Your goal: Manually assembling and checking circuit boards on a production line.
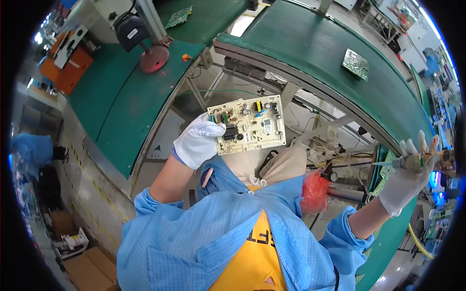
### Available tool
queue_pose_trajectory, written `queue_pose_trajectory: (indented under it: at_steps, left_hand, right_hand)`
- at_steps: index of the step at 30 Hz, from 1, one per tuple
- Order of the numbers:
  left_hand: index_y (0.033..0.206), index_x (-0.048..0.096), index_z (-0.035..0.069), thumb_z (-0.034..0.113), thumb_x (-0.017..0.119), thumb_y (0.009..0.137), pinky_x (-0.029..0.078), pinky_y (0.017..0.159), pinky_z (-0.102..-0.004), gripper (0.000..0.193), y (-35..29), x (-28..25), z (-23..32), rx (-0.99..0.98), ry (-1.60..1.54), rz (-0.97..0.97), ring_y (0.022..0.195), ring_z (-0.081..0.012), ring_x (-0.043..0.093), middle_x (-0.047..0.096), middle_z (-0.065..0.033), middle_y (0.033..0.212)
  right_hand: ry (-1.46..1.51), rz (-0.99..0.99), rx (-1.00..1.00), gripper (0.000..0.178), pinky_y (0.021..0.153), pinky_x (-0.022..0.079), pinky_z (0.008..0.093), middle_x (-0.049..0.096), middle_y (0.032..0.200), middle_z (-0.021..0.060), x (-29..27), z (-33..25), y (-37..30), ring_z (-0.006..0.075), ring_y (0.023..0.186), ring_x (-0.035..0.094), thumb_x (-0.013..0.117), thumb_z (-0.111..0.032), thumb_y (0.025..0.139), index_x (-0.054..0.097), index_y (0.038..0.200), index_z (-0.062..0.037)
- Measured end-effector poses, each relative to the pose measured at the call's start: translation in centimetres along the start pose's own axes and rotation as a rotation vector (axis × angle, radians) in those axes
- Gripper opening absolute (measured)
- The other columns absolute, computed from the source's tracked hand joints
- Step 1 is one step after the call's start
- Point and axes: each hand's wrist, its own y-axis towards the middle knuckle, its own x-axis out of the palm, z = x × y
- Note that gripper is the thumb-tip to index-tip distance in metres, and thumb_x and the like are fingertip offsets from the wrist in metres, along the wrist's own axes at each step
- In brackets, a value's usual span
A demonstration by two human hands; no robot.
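Note:
My left hand (198,140) wears a white glove and is closed on the left edge of a cream printed circuit board (252,140). The board is held above my lap, its component side up, showing black, green, yellow and blue parts. Far to the right is my gloved right hand (407,182), curled around a dispensing syringe (395,163) whose pale, tapered tip points left toward the board but well apart from it. Some fingers of this hand stick upward, and the syringe's rear end is partly hidden among them.
A green conveyor belt (310,36) runs along the far side, carrying another circuit board (356,64). On the left stands a green-topped bench (128,92) with a round red base (154,59). A red plastic bag (314,191) hangs by my right side, near pipes and cables.

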Motion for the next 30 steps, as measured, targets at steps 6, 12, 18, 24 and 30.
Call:
queue_pose_trajectory:
  at_steps: [6, 12, 18, 24, 30]
  left_hand:
    - [0.143, 0.039, -0.004, -0.006, 0.057, 0.078, 0.043, 0.107, -0.0473, 0.067, -2.0, -1.6, 2.8, 0.118, -0.159, 0.040, 0.124, -0.0343, 0.055, 0.052, -0.0209, 0.137]
    - [0.144, 0.037, -0.003, -0.003, 0.057, 0.083, 0.044, 0.106, -0.0479, 0.065, -5.9, -3.1, 7.6, 0.325, 0.026, 0.213, 0.124, -0.0346, 0.054, 0.051, -0.0208, 0.139]
    - [0.140, 0.042, -0.004, -0.005, 0.058, 0.082, 0.048, 0.103, -0.0455, 0.060, -7.7, -4.0, 12.8, 0.359, 0.140, 0.279, 0.119, -0.0339, 0.059, 0.055, -0.0224, 0.133]
    - [0.138, 0.040, -0.008, -0.005, 0.057, 0.082, 0.050, 0.101, -0.0438, 0.059, -7.4, -6.8, 15.5, 0.467, 0.140, 0.280, 0.116, -0.0341, 0.061, 0.056, -0.0241, 0.130]
    - [0.135, 0.044, -0.006, -0.003, 0.057, 0.085, 0.050, 0.101, -0.0462, 0.052, -6.5, -9.1, 18.1, 0.443, 0.139, 0.319, 0.115, -0.0348, 0.061, 0.058, -0.0233, 0.127]
  right_hand:
    - [0.164, -0.001, 0.020, 0.050, 0.054, 0.034, 0.0211, 0.057, 0.122, 0.0139, 2.0, 0.4, 0.5, 0.0081, 0.065, 0.039, 0.047, -0.032, 0.101, 0.045, 0.142, -0.0035]
    - [-0.022, -0.009, -0.142, 0.046, 0.049, 0.028, 0.0165, 0.056, 0.112, 0.0129, 5.1, 0.0, 0.7, 0.0054, 0.061, 0.040, 0.037, -0.023, 0.102, 0.046, 0.142, -0.0041]
    - [0.110, -0.016, -0.019, 0.050, 0.046, 0.026, 0.0165, 0.059, 0.100, 0.0097, 5.8, 0.4, 1.5, 0.0048, 0.053, 0.037, 0.038, -0.035, 0.104, 0.048, 0.141, -0.0037]
    - [0.268, 0.000, 0.043, 0.049, 0.045, 0.028, 0.0173, 0.057, 0.094, 0.0069, 7.1, 0.4, 1.7, 0.0054, 0.052, 0.037, 0.040, -0.037, 0.104, 0.049, 0.138, -0.0022]
    - [0.377, 0.001, 0.048, 0.048, 0.044, 0.029, 0.0176, 0.048, 0.084, 0.0035, 8.1, 0.6, 2.1, 0.0067, 0.052, 0.039, 0.041, -0.034, 0.105, 0.049, 0.136, 0.0006]
